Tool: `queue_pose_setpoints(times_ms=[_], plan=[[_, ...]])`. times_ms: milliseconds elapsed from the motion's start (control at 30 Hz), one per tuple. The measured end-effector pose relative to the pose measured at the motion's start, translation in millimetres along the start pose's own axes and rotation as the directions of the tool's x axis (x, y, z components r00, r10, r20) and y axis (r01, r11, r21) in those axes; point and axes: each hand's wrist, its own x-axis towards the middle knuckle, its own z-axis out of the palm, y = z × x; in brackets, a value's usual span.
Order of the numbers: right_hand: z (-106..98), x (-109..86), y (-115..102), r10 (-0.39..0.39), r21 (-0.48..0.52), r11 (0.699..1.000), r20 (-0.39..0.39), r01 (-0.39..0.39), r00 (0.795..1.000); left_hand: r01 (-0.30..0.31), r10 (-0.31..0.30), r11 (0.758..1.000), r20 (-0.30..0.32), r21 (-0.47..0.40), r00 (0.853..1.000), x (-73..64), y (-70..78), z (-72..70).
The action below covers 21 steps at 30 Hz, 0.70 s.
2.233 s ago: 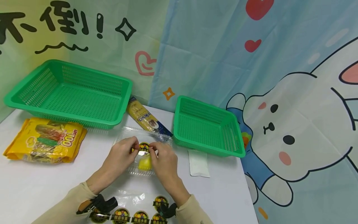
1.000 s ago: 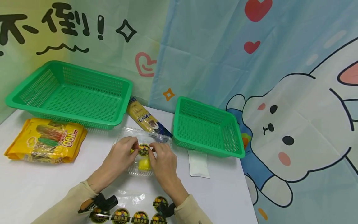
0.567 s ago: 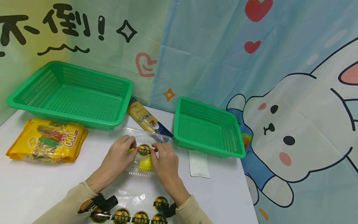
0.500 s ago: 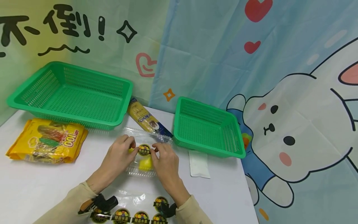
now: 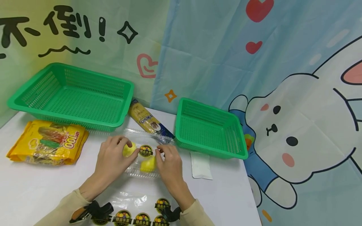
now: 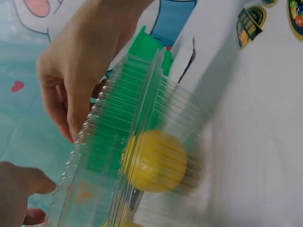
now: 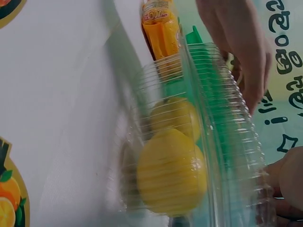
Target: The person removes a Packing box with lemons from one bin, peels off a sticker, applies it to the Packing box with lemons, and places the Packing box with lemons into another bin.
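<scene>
A clear plastic clamshell box [image 5: 135,172] stands closed on the table, holding yellow fruits [image 7: 171,172] that look like lemons. One fruit [image 5: 148,164] shows below a round black-and-gold fruit sticker [image 5: 145,150] lying flat on the lid. My left hand [image 5: 111,158] spreads over the box's left part, thumb tip by the sticker's left edge and fingers loosely bent. On the other side my right hand [image 5: 170,164] has its thumb and forefinger bent close to the sticker's right edge, with nothing visible between them. In the left wrist view, the right hand [image 6: 78,75] hangs over the lid's rim.
A clear sheet with several matching stickers [image 5: 123,216] lies in front. Two green baskets [image 5: 85,100] [image 5: 210,128] stand at the back. A yellow food packet [image 5: 48,142] is at left, a blue-and-gold packet [image 5: 150,119] behind the box, a white sachet [image 5: 201,165] to the right.
Earlier, both hands' fingertips were at the sticker's edges, over the lid. Now the left hand has shifted left with fingers spread, the right slightly right, and the sticker stays on the lid.
</scene>
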Motion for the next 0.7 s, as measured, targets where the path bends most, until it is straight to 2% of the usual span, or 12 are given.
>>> queue_pose_setpoints(times_ms=[67,133,200,267,333,367,400,467,600,700], plan=[[-2.2,-0.9,1.5,0.005,0.003,1.0,-0.008,-0.005,1.0,0.067,-0.065,0.997,0.051,-0.035,0.997,-3.0,-0.9,-6.9],[-4.7,-2.1,4.1,0.011,0.002,1.0,-0.015,-0.011,1.0,0.15,-0.14,0.986,0.13,-0.069,0.981,-5.8,-2.1,-14.7],[-8.2,-3.2,7.2,0.018,0.005,1.0,-0.027,-0.018,0.999,0.238,-0.212,0.967,0.238,-0.086,0.948,-8.4,-3.5,-22.7],[-12.4,-4.3,11.3,0.024,0.008,1.0,-0.046,-0.023,0.999,0.311,-0.263,0.946,0.345,-0.091,0.901,-11.0,-5.5,-29.5],[-16.7,-5.1,15.7,0.029,0.003,1.0,-0.07,-0.029,0.997,0.347,-0.28,0.934,0.426,-0.087,0.86,-13.8,-8.4,-34.9],[-19.1,-5.4,17.9,0.034,0.003,0.999,-0.08,-0.034,0.996,0.357,-0.28,0.93,0.458,-0.087,0.844,-15.7,-10.0,-36.8],[-21.4,-5.8,20.3,0.04,-0.003,0.999,-0.09,-0.041,0.995,0.36,-0.276,0.928,0.478,-0.093,0.834,-17.9,-11.6,-38.5],[-25.5,-6.6,25.1,0.058,-0.014,0.998,-0.107,-0.06,0.993,0.355,-0.256,0.928,0.494,-0.116,0.831,-22.6,-14.5,-40.9],[-33.7,-7.7,34.7,0.11,-0.018,0.993,-0.134,-0.113,0.985,0.326,-0.207,0.929,0.48,-0.178,0.852,-30.4,-19.5,-41.9],[-39.8,-7.0,42.9,0.158,-0.003,0.987,-0.149,-0.16,0.976,0.323,-0.182,0.919,0.482,-0.227,0.857,-33.9,-22.4,-40.1]])
